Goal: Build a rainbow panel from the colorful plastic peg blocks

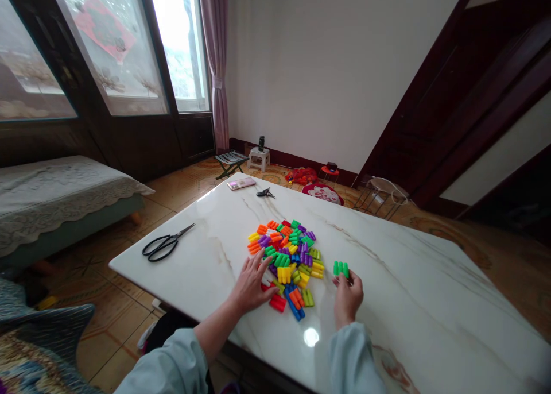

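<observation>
A heap of plastic toy building blocks (284,275) in many colours lies on the white marble-patterned table (206,285). My left hand (253,279) rests at the heap's near left side, fingers spread, its fingertips by some green blocks (271,251). To the right of the heap, my right hand (348,293) pinches a green block (340,268) between thumb and fingers, apart from the others. At the heap's near edge lie a red block (278,303) and a long blue piece (294,303) with an orange block on it.
Black-handled scissors (166,244) lie on the table's left side. A pink phone (241,183) and keys (266,193) are near its far corner. Beyond stand a folding stool (231,161) and a white stool (259,159); a bench with a lace cloth (60,193) is at left.
</observation>
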Demonstrator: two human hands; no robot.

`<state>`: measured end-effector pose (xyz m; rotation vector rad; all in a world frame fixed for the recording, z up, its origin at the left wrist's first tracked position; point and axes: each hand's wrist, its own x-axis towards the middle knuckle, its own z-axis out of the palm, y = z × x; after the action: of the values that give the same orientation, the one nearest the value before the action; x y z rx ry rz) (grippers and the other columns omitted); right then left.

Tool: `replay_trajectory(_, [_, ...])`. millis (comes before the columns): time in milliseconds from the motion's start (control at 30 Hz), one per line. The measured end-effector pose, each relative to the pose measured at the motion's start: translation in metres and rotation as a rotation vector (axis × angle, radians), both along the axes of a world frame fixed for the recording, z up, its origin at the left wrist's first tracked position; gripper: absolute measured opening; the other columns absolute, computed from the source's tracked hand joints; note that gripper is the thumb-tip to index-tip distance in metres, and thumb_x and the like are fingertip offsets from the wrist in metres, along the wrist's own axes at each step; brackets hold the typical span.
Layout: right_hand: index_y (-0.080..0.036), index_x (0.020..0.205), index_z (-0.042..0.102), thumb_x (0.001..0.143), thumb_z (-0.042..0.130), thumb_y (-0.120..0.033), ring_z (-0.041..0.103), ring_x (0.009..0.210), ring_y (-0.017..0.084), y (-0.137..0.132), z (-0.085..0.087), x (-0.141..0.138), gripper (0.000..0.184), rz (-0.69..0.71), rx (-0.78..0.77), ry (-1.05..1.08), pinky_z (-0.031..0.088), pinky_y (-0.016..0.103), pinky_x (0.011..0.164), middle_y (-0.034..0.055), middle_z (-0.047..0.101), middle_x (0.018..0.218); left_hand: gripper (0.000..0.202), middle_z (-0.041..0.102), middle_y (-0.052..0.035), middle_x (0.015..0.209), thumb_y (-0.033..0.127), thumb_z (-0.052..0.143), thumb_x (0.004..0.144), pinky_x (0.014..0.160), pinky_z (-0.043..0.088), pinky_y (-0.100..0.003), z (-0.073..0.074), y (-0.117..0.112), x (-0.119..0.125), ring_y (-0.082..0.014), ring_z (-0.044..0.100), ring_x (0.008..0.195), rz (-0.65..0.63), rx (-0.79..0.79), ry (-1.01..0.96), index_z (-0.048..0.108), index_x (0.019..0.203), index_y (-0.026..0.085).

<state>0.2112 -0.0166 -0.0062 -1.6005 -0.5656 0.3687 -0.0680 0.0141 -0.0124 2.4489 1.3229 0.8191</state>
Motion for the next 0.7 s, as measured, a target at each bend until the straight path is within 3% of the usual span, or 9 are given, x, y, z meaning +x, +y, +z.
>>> replay_trajectory(133, [-0.018,0.084,0.054,0.061,0.052,-0.038,0.063,0.065,0.022,0.021,-0.004,0.007,0.03,0.048,-0.213,-0.21,0.05,0.033,0.064,0.009,0.066,0.076,0.079,0.023,-0.0118,0.154,0.043,0.068,0.071,0.113,0.02,-0.055,-0.002,0.0,0.0,-0.0321,0.026,0.139,0.004,0.016,0.0,0.036,0.141,0.026])
replay_trajectory(200, [-0.02,0.073,0.054,0.056,0.055,-0.035,0.063,0.07,0.025,0.036,0.0,-0.005,0.022,0.096,-0.221,-0.254,0.048,0.034,0.069,0.0087,0.066,0.072,0.078,0.024,-0.0121,0.153,0.044,0.068,0.071,0.112,0.021,-0.055,-0.002,0.001,0.0,-0.0327,0.027,0.138,0.012,0.024,0.0,0.037,0.14,0.025])
replay_trajectory(300, [-0.021,0.072,0.055,0.056,0.054,-0.034,0.062,0.074,0.025,0.049,0.006,-0.02,0.021,0.139,-0.222,-0.293,0.046,0.034,0.072,0.009,0.068,0.074,0.077,0.026,-0.0132,0.152,0.044,0.067,0.071,0.112,0.022,-0.054,-0.002,0.001,-0.001,-0.033,0.029,0.137,0.017,0.026,0.006,0.038,0.139,0.024])
replay_trajectory(400, [-0.02,0.079,0.058,0.06,0.053,-0.039,0.061,0.074,0.024,0.038,0.009,-0.018,0.027,0.122,-0.23,-0.303,0.046,0.033,0.07,0.01,0.069,0.079,0.076,0.026,-0.0136,0.152,0.045,0.066,0.072,0.112,0.022,-0.054,-0.001,0.001,-0.001,-0.0327,0.03,0.137,0.014,0.018,0.013,0.038,0.14,0.023])
replay_trajectory(533, [-0.017,0.08,0.06,0.063,0.056,-0.046,0.06,0.07,0.022,0.002,0.003,0.005,0.034,0.099,-0.235,-0.286,0.045,0.031,0.065,0.0081,0.068,0.075,0.076,0.023,-0.0137,0.153,0.046,0.066,0.073,0.113,0.021,-0.054,0.0,0.0,0.0,-0.0324,0.027,0.139,0.008,0.012,0.015,0.037,0.14,0.024])
replay_trajectory(700, [-0.017,0.073,0.063,0.058,0.061,-0.04,0.059,0.064,0.02,-0.008,-0.001,-0.003,0.027,0.34,-0.243,-0.265,0.044,0.029,0.061,0.0043,0.067,0.067,0.074,0.024,-0.0136,0.153,0.046,0.064,0.074,0.112,0.02,-0.055,0.001,-0.001,0.0,-0.0327,0.027,0.139,0.009,0.011,0.014,0.037,0.139,0.024])
